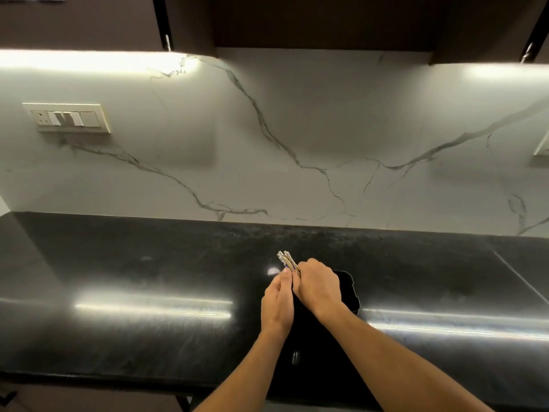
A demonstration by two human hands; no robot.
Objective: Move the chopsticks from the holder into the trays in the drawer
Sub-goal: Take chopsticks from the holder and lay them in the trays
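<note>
Polished black bench (pixel 148 307) runs below a veined marble wall (pixel 297 129) with a switch panel (pixel 66 118) at far left. Near the middle, the right hand (pixel 319 283) grips a bundle of chopsticks (pixel 286 260) above the black holder (pixel 346 288). The left hand (pixel 277 304) lies straight-fingered beside the bundle, seemingly touching it.

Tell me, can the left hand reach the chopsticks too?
Probably yes. The left hand is right beside the chopsticks, with its fingertips about touching them and nothing in between. The right hand grips the bundle lower down, so the tops are free.
</note>
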